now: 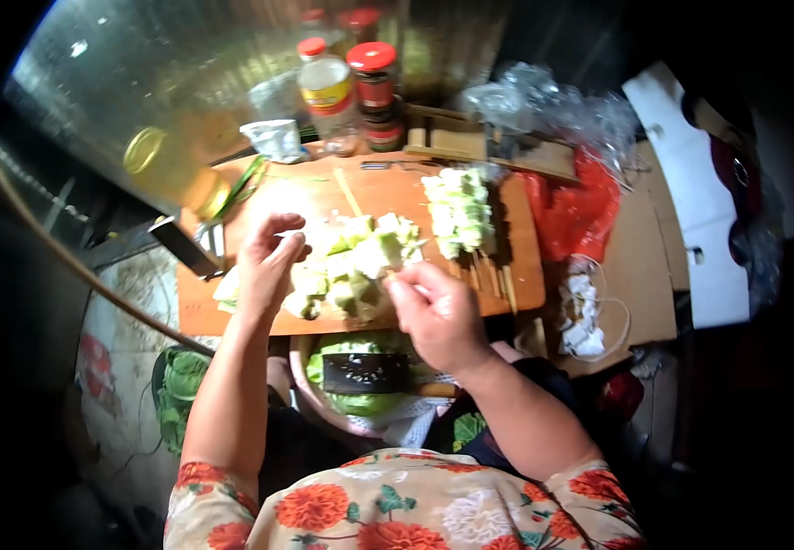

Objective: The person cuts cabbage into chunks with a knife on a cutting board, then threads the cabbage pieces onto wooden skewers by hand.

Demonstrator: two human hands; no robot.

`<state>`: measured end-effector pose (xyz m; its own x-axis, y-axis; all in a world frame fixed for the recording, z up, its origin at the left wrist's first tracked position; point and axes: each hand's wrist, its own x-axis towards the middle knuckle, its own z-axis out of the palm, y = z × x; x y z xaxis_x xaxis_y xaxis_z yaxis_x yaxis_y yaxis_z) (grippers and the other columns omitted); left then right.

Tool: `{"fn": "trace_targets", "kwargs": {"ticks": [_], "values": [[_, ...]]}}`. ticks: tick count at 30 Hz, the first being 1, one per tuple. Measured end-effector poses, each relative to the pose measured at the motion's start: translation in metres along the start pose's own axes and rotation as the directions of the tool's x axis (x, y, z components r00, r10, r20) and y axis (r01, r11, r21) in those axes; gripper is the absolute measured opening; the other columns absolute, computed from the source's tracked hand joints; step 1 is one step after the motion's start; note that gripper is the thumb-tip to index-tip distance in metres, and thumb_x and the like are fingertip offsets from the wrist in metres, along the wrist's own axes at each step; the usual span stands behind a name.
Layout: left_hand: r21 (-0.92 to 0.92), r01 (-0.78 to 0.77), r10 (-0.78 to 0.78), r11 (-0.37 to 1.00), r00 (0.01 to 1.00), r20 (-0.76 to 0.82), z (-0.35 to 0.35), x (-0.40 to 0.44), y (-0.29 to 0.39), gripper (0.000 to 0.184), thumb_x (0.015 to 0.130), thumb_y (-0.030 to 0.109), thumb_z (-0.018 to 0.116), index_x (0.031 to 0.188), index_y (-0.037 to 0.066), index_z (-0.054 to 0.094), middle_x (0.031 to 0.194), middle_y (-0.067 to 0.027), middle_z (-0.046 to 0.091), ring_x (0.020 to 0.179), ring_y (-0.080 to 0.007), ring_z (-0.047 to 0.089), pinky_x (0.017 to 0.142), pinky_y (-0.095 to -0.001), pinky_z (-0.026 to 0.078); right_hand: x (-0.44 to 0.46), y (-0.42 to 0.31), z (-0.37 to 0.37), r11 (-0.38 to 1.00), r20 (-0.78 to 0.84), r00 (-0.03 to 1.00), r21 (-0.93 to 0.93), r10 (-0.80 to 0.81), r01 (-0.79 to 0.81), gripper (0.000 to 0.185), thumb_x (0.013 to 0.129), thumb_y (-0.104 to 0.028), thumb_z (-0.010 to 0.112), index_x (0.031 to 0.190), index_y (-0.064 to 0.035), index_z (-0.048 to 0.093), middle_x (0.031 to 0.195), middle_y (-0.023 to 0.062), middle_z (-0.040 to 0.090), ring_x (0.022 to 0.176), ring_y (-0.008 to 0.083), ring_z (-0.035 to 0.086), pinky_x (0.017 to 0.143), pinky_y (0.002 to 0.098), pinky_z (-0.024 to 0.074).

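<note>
Right hand (445, 312) pinched on cabbage skewer (379, 255), food just beyond fingertips. Left hand (267, 257) half-curled, can't tell if gripping. Hands apart; cut cabbage pile (342, 291) between, on cutting board (383, 191).

My right hand (441, 316) hides most of the skewer (391, 272) it pinches. Glare washes out my board (530, 282) toward its far left corner. Its near edge covers part of the basin (302, 374). My shirt (388, 513) runs out of view below.
</note>
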<state>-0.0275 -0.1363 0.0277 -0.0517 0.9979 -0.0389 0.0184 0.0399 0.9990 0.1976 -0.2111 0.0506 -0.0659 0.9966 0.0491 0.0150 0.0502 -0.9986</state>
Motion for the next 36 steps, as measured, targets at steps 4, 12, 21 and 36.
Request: {"fn": "trace_targets", "kwargs": {"ticks": [4,12,21,36], "values": [[0.39,0.287,-0.299,0.875,0.954,-0.03,-0.027,0.011,-0.024,0.021,0.085,0.007,0.065,0.104,-0.001,0.066,0.09,-0.0064,0.068,0.076,-0.0111,0.061,0.066,-0.0245,0.049,0.0,-0.014,-0.001,0.994,0.06,0.992,0.018,0.108,-0.109,0.01,0.097,-0.01,0.055,0.097,-0.001,0.06,0.072,-0.0028,0.055,0.058,0.0028,0.046,0.052,0.0182,0.0377],[0.886,0.162,-0.48,0.435,0.874,0.075,-0.04,0.01,-0.047,0.037,0.081,0.009,0.063,0.118,0.003,0.065,0.111,-0.0207,0.067,0.105,-0.0315,0.064,0.091,-0.0353,0.05,-0.002,-0.02,0.001,0.987,0.095,0.983,-0.025,0.16,-0.158,0.011,0.097,-0.011,0.056,0.096,-0.0002,0.058,0.085,0.0028,0.065,0.057,0.0027,0.047,0.053,0.0184,0.0396],[0.908,0.061,-0.465,0.415,0.871,0.155,-0.031,0.003,-0.067,0.032,0.079,0.018,0.062,0.108,0.005,0.07,0.092,-0.0186,0.07,0.089,-0.0317,0.068,0.081,-0.0356,0.052,-0.003,-0.015,0.001,0.978,0.141,0.973,-0.13,0.182,-0.164,0.013,0.097,-0.013,0.056,0.096,0.0,0.059,0.073,-0.001,0.059,0.057,0.0027,0.047,0.052,0.0188,0.0384],[0.887,0.237,-0.562,0.396,0.826,0.03,-0.016,0.008,-0.06,0.04,0.066,0.025,0.076,0.097,0.001,0.068,0.086,-0.0193,0.07,0.078,-0.0255,0.069,0.072,-0.0343,0.054,-0.005,-0.014,0.007,0.977,0.094,0.982,-0.153,0.161,-0.146,0.013,0.092,-0.014,0.062,0.089,-0.0015,0.061,0.061,0.0028,0.059,0.056,0.0059,0.051,0.052,0.0252,0.0431]]}}
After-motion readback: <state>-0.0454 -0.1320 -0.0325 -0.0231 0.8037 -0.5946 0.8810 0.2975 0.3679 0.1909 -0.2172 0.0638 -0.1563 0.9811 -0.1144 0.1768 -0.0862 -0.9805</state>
